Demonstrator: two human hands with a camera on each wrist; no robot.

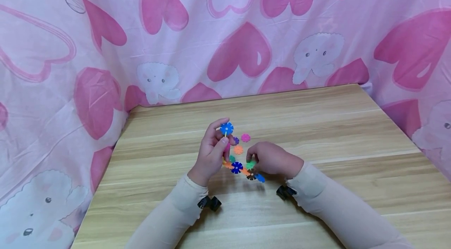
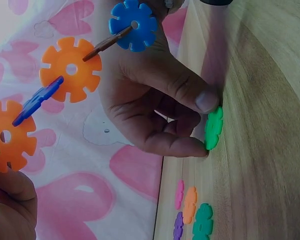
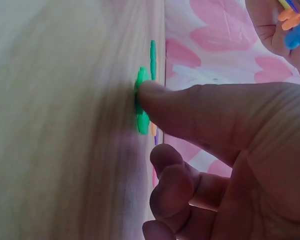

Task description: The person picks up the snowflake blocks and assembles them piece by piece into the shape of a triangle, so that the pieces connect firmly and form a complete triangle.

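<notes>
My left hand [image 1: 207, 158] grips a chain of slotted plastic snowflake discs [image 1: 237, 168], raised over the table. A blue disc [image 1: 226, 128] tops it by the fingertips, and the rest hangs rightward in orange, dark blue, brown and blue. In the left wrist view, an orange disc [image 2: 49, 70] shows slotted crosswise into its neighbours. My right hand [image 1: 276, 159] is low at the tabletop, pinching a loose bright green snowflake disc [image 2: 214, 128] between thumb and finger. The right wrist view has the thumb against that green disc's face, its other fingers curled below.
Several loose discs lie on the wooden table [image 1: 317, 123] beyond the hands: pink [image 1: 245, 138], orange [image 1: 238, 150], purple [image 1: 236, 140] and darker green [image 2: 203, 225]. A pink heart-patterned curtain [image 1: 239, 53] hangs behind and at both sides. Small black devices [image 1: 209, 203] sit at the wrists.
</notes>
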